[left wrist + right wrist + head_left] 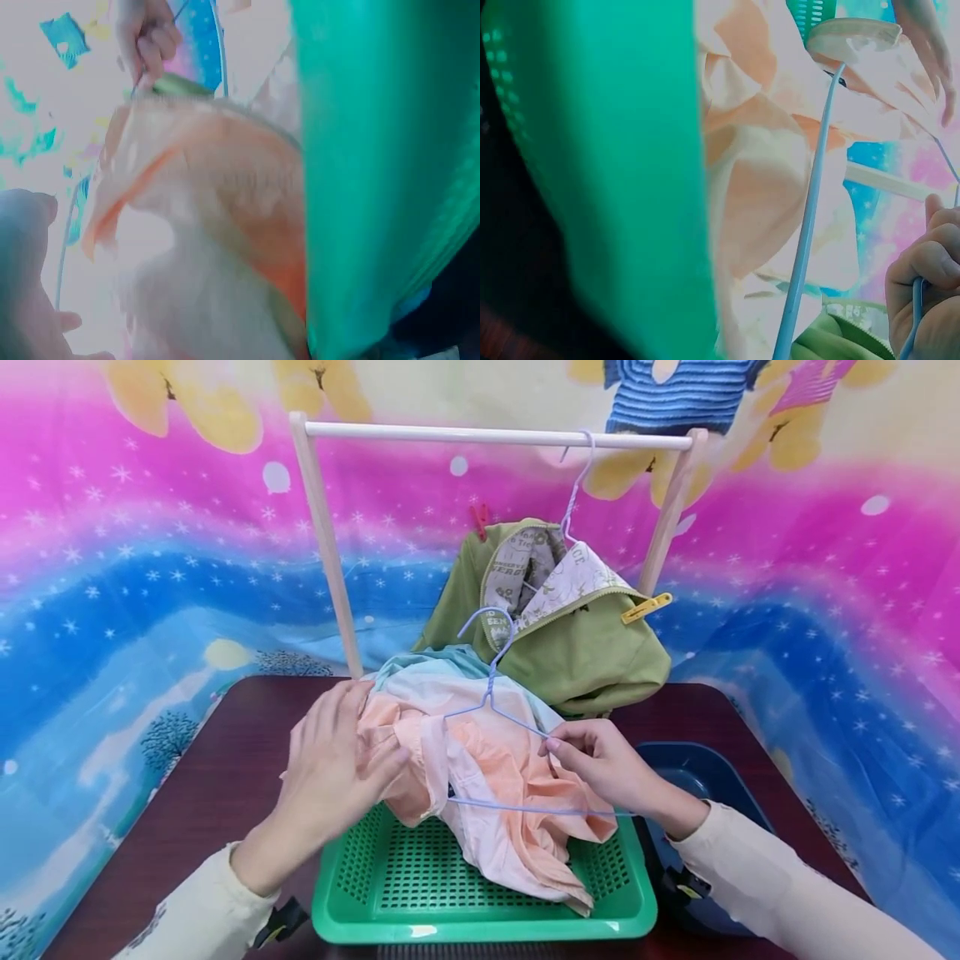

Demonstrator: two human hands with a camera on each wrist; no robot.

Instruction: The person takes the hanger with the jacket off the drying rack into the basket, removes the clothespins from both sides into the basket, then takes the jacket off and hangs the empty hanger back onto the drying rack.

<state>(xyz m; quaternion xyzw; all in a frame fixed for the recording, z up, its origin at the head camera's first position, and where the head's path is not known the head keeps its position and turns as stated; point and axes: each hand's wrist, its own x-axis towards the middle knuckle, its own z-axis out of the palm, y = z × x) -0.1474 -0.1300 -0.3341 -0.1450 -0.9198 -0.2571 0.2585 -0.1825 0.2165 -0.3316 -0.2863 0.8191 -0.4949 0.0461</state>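
- The right hand (611, 764) held a lavender-blue hanger (810, 202) by its right-hand arm, thumb and fingers closed about the wire.
- The left hand (322, 760) was spread wide and gripped nothing; it lay at the left side of a peach, white and teal garment (517, 768), though whether it pressed the cloth could not be told.
- The garment was bunched over the green basket (487, 932), rising above its rear edge, with one lower end trailing toward the front right corner.
- The hanger's left end was inside the garment's pale neckband, while its bottom bar crossed in front of the cloth and its hook stood up above it.
- The basket sat at the middle of the front edge of the dark red table (217, 777), and a dark blue basin (686, 768) stood just beside it, toward the right edge.
- At the table's rear edge stood a rack with wooden legs and a white rod (450, 433).
- Toward the rod's right end, a purple hanger (572, 510) carried a green jacket (615, 652), with a yellow clothespin (647, 608) on its right side and a red clothespin (480, 520) on its left.
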